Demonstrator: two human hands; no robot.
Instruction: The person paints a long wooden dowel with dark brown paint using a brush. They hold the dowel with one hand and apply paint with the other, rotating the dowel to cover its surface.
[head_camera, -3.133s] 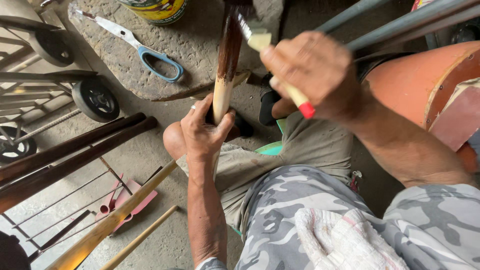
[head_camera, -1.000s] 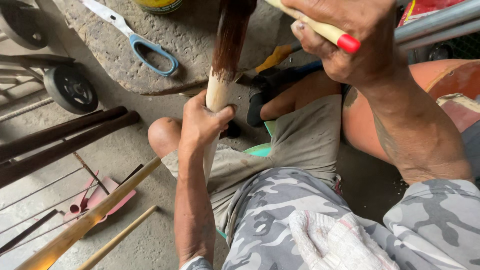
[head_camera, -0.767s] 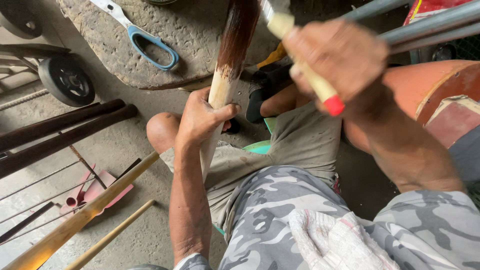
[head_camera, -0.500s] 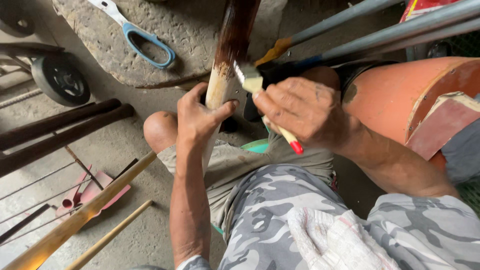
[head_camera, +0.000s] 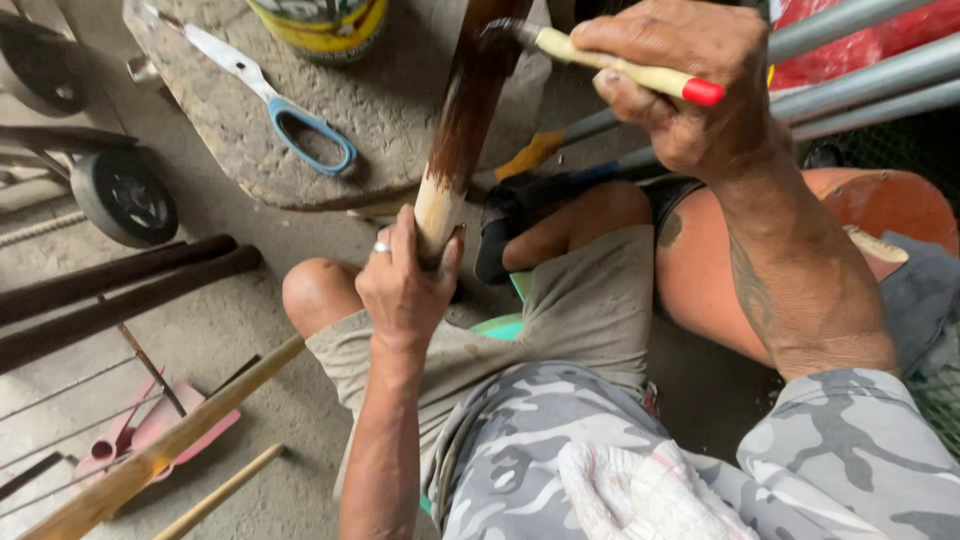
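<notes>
My left hand (head_camera: 405, 290) grips the pale, bare lower end of a wooden pole (head_camera: 462, 120) that rises to the top of the view. The pole's upper part is coated dark brown. My right hand (head_camera: 690, 75) holds a paintbrush (head_camera: 620, 72) by its cream handle with a red tip. The bristles rest against the brown part of the pole near the top edge. I sit with my knees bent, in grey shorts and a camouflage shirt.
Blue-handled scissors (head_camera: 275, 110) and a yellow paint can (head_camera: 320, 22) lie on a rough stone slab (head_camera: 400, 110). Dark stained poles (head_camera: 120, 290) and bare sticks (head_camera: 150, 460) lie at left beside a small wheel (head_camera: 125, 195). Grey metal pipes (head_camera: 860, 70) and an orange tub (head_camera: 720, 290) stand at right. A white rag (head_camera: 640, 495) lies on my lap.
My right hand has lifted the brush from the pole's lower pale section up to its brown top part. The left hand keeps its grip on the pole.
</notes>
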